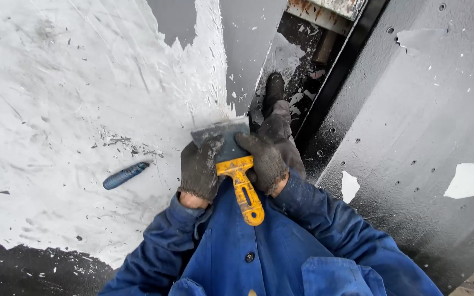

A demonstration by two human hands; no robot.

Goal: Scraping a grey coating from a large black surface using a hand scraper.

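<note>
A scraper with a wide metal blade [221, 137] and a yellow handle [244, 192] is pressed flat against a white, scraped wall surface [72, 109]. My left hand [199, 169], in a dark grey glove, grips the left side of the blade. Over the blade's right side lies my right hand [264, 160], gloved the same way, just above the handle. Both sleeves are blue work jacket [259, 246]. The blade's edge touches the boundary between white and grey paint.
A blue cylindrical object [125, 175] sticks out of the white surface to the left. A dark grey panel [412, 120] with small holes and peeled white patches fills the right. My boot [273, 90] shows below on a littered floor. Paint flakes dot the wall.
</note>
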